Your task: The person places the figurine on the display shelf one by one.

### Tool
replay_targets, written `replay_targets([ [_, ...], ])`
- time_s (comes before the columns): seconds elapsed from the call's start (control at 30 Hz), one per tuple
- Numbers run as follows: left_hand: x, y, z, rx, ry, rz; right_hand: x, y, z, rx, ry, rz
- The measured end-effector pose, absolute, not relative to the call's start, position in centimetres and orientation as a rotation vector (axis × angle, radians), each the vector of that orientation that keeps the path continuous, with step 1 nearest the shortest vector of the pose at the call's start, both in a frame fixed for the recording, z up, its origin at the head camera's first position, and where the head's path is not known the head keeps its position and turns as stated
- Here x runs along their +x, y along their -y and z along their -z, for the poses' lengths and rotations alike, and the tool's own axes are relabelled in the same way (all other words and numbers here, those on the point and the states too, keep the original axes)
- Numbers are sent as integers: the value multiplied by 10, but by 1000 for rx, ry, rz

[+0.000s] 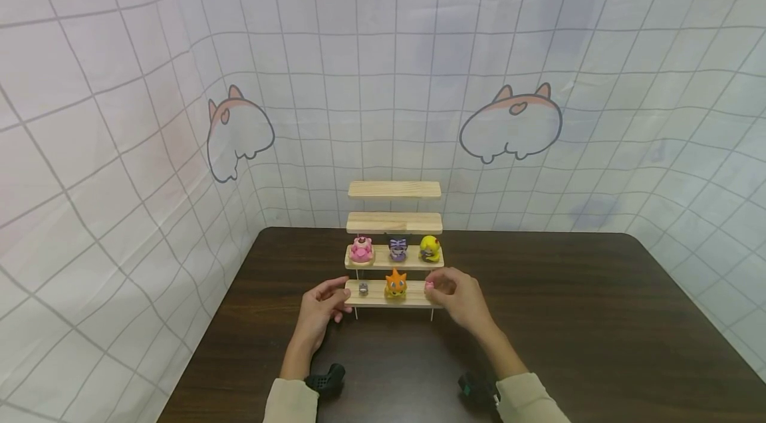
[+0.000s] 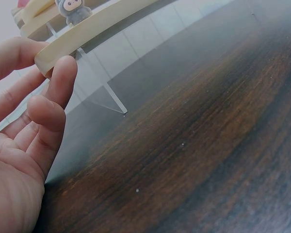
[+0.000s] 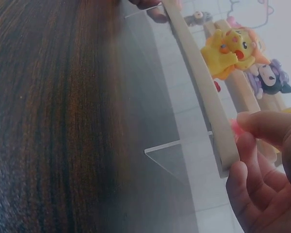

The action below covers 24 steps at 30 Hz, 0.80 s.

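Note:
A tiered display shelf (image 1: pixel 395 222) of pale wooden boards on clear supports stands on the table. My left hand (image 1: pixel 320 310) holds the left end of its lowest board, fingertips on either side of that end in the left wrist view. Close by sits a small grey figurine (image 2: pixel 72 10). At the board's other end, my right hand (image 1: pixel 461 296) pinches a small pink figurine (image 1: pixel 429 286), mostly hidden by the fingers. Between them stands an orange-and-yellow figurine (image 1: pixel 395 284). The tier above carries a pink figurine (image 1: pixel 362 250), a purple-and-black one (image 1: pixel 397 249) and a yellow one (image 1: pixel 429 248).
The two upper boards (image 1: pixel 395 189) rise behind the figurines. Around the shelf spreads a dark wooden table (image 1: pixel 568 316). A white gridded cloth (image 1: pixel 395 77) with cartoon animal drawings hangs behind and along both sides.

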<state>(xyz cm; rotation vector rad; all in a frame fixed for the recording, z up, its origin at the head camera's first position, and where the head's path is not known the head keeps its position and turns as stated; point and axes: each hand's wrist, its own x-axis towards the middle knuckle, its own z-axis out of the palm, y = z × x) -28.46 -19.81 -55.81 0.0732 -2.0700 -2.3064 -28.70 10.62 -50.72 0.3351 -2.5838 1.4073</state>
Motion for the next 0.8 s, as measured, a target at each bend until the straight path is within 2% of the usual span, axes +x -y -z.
replay_targets([
  [0.8,-285,199,557,85,2059,2336,-291,-132,496,458,2601,-1447],
])
